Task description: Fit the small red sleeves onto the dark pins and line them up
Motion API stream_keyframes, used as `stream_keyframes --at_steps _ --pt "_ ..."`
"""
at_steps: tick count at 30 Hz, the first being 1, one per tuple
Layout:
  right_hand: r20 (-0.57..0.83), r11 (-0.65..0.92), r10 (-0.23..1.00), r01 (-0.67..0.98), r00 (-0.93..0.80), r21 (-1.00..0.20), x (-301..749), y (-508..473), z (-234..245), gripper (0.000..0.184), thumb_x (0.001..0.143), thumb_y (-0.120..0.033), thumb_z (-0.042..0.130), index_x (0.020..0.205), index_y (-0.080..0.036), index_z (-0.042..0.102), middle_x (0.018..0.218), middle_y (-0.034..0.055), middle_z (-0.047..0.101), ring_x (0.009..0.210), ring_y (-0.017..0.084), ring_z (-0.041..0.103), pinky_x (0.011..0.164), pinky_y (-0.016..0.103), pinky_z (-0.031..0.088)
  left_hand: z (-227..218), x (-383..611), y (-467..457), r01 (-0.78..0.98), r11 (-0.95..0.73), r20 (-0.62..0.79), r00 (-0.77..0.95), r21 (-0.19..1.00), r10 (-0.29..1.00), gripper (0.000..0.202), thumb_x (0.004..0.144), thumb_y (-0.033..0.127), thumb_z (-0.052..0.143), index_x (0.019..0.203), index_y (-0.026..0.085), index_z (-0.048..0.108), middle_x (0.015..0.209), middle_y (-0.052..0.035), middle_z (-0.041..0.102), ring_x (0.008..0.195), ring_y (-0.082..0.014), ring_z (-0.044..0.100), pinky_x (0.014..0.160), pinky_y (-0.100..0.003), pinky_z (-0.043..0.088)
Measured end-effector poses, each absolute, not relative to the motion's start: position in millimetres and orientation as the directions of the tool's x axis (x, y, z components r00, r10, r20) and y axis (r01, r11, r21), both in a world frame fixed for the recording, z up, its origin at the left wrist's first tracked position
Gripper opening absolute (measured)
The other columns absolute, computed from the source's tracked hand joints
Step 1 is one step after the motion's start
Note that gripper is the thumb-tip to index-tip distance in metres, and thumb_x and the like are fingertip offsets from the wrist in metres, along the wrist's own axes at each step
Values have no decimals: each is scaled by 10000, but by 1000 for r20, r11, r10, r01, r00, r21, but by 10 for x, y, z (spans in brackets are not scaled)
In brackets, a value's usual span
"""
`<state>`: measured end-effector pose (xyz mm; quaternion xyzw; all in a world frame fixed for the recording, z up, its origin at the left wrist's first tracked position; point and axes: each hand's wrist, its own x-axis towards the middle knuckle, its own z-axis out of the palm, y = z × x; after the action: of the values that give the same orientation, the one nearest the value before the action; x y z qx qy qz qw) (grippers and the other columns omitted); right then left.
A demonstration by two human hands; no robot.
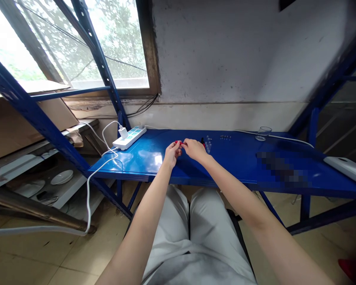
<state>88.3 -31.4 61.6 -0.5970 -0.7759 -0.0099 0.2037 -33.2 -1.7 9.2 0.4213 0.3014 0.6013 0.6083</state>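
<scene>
Over the blue table, my left hand pinches a small red piece between its fingertips. My right hand meets it from the right, its closed fingertips on the end of the same piece. What kind of piece it is cannot be made out at this size. Just beyond the right hand lie several small clear parts and a small black-and-red item, partly covered by that hand. Farther back sits a row of tiny metallic parts.
A white power strip with a plugged-in charger stands at the table's left end, its cable hanging down. Toward the back right is a clear glass. A blurred dark object and a white device lie at the right.
</scene>
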Motion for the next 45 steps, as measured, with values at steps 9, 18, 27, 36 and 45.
stream_keyframes --at_steps 9,18,27,36,45 --pt "312 326 906 942 -287 -77 983 -307 723 183 870 -232 454 960 -184 606 995 107 604 877 222 588 679 295 410 68 -321 0 -508 -120 198 102 853 975 327 647 328 718 890 134 617 651 17 557 447 -33 452 448 -194 335" --pt "329 280 926 922 -186 -269 1355 -359 894 118 800 -251 565 847 -183 648 825 57 623 737 165 576 639 263 395 140 -302 -50 -389 -212 223 -18 896 975 300 664 410 695 725 134 597 640 8 548 441 -28 429 434 -197 319" --pt "341 212 940 750 20 -627 1941 -544 817 166 757 -280 579 812 -146 661 716 57 672 629 138 595 607 246 437 206 86 -84 133 -402 376 184 906 908 291 598 414 725 671 142 651 586 -17 580 516 -94 466 494 -228 342" --pt "222 75 971 761 92 -644 2058 -531 411 187 737 -334 603 751 -157 661 675 52 677 579 141 599 553 239 432 131 431 -101 457 -393 338 201 798 919 224 603 370 728 602 165 638 610 -50 604 567 -157 521 549 -272 353" --pt "269 -28 944 862 188 -505 1933 -474 85 236 766 -381 565 823 -190 691 772 59 679 748 175 615 576 227 400 41 541 -115 720 -285 221 185 632 957 238 689 418 668 707 181 659 718 -54 644 706 -176 587 641 -265 410"
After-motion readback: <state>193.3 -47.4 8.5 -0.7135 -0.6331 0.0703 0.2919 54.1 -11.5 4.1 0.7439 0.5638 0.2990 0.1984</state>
